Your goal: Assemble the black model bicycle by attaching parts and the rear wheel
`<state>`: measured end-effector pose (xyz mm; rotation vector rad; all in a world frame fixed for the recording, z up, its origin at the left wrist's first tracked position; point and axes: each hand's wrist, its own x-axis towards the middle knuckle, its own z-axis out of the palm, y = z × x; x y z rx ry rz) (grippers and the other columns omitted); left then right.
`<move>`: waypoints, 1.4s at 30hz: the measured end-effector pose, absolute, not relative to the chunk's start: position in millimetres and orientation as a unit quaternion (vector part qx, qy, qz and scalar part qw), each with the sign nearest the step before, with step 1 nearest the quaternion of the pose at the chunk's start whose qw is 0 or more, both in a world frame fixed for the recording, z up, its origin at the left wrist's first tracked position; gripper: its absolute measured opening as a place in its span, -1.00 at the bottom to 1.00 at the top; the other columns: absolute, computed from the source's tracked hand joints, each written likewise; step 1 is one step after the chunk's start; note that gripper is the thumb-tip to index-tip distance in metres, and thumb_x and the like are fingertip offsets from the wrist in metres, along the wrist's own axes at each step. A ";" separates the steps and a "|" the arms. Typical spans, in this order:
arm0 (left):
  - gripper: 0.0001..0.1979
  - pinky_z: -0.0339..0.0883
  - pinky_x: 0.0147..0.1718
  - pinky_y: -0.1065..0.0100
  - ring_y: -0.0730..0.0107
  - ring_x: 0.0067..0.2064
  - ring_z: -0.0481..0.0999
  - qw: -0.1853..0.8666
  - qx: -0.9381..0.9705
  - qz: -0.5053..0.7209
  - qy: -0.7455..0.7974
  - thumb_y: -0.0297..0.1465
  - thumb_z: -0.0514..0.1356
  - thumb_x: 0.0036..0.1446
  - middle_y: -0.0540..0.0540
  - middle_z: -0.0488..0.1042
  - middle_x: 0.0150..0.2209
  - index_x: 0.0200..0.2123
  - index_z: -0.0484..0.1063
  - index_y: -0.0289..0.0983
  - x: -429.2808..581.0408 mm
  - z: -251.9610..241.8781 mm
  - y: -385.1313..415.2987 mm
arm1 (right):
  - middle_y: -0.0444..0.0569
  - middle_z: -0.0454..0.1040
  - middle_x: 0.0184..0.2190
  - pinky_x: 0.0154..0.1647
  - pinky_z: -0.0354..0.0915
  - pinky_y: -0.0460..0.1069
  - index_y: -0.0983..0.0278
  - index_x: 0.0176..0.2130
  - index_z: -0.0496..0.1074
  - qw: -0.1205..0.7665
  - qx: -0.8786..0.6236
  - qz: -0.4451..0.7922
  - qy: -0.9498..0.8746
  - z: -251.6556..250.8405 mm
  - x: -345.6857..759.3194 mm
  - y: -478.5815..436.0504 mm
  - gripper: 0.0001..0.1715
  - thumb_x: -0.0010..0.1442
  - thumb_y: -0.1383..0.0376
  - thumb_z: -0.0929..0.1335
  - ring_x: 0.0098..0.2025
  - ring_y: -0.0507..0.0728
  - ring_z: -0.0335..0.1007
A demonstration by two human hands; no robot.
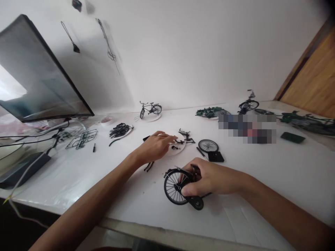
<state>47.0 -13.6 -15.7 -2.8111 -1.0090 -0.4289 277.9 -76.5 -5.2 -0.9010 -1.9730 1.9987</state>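
Observation:
My right hand (202, 177) grips a partly built black model bicycle (174, 188) near the table's front. A spoked wheel with a mudguard and a small round chainring end show on its left; my palm and fingers hide part of the frame. My left hand (158, 144) reaches over a small white plate (180, 150), fingers stretched out toward small black parts (176, 147) on it. Whether the fingertips touch a part is too small to tell. A grey-black part (185, 132) lies at the plate's far edge. Two thin curved black pieces (149, 166) rest beneath my left wrist.
A loose spoked wheel (208, 145), a pen-like tool (202, 153) and a black square piece (216, 156) lie right of the plate. Finished model bicycles (151, 109) stand behind. Black parts (120, 130), green frames (82, 138), a screwdriver (94, 147) and a monitor (44, 69) are left.

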 end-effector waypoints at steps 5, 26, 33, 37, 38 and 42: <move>-0.58 0.34 0.13 0.08 0.19 0.13 0.47 0.060 -0.922 -0.151 -0.352 -0.59 0.02 0.26 -0.17 0.52 0.08 0.17 0.31 -0.27 46.6 -20.5 -9.1 | -0.18 0.31 -0.51 -0.50 0.11 -0.17 0.34 -0.44 0.39 0.094 -0.292 0.677 -0.669 -5.4 277.0 -76.1 -0.73 0.06 0.24 0.50 -0.49 -0.06 0.17; -0.53 0.23 0.18 0.03 0.11 0.22 0.38 0.059 -0.894 -0.147 -0.420 -0.49 0.01 0.34 -0.25 0.41 0.19 0.29 0.13 -0.31 39.2 -28.3 -0.9 | -0.21 0.30 -0.54 -0.53 0.12 -0.17 0.33 -0.44 0.41 0.095 -0.302 0.685 -0.656 -4.7 276.0 -77.1 -0.69 -0.01 0.20 0.53 -0.52 -0.07 0.16; -0.62 0.27 0.12 0.06 0.16 0.10 0.45 0.055 -0.889 -0.154 -0.429 -0.48 -0.01 0.35 -0.18 0.52 0.05 0.21 0.23 -0.30 39.6 -27.9 0.6 | -0.20 0.34 -0.52 -0.50 0.15 -0.16 0.33 -0.43 0.41 0.092 -0.298 0.680 -0.664 -5.8 277.5 -76.3 -0.69 0.00 0.19 0.52 -0.50 -0.06 0.20; -0.59 0.26 0.14 0.08 0.17 0.15 0.42 0.053 -0.896 -0.145 -0.417 -0.45 0.01 0.36 -0.17 0.50 0.09 0.25 0.20 -0.25 41.9 -30.9 0.0 | -0.20 0.33 -0.52 -0.51 0.15 -0.16 0.33 -0.44 0.41 0.095 -0.301 0.683 -0.659 -5.7 277.7 -76.7 -0.70 0.01 0.20 0.52 -0.50 -0.06 0.21; -0.60 0.26 0.15 0.08 0.17 0.15 0.42 0.056 -0.896 -0.146 -0.416 -0.43 0.01 0.37 -0.17 0.50 0.08 0.25 0.21 -0.25 42.8 -31.3 -0.3 | -0.20 0.33 -0.53 -0.51 0.15 -0.16 0.33 -0.44 0.41 0.095 -0.301 0.684 -0.657 -5.6 277.7 -76.6 -0.70 0.01 0.20 0.52 -0.51 -0.06 0.20; -0.66 0.24 0.13 0.08 0.20 0.08 0.47 0.074 -0.899 -0.149 -0.406 -0.35 0.00 0.41 -0.17 0.56 -0.01 0.18 0.28 -0.26 47.1 -33.0 1.4 | -0.20 0.34 -0.52 -0.52 0.12 -0.17 0.33 -0.43 0.42 0.092 -0.303 0.673 -0.668 -5.9 277.3 -76.1 -0.71 0.01 0.21 0.51 -0.50 -0.06 0.20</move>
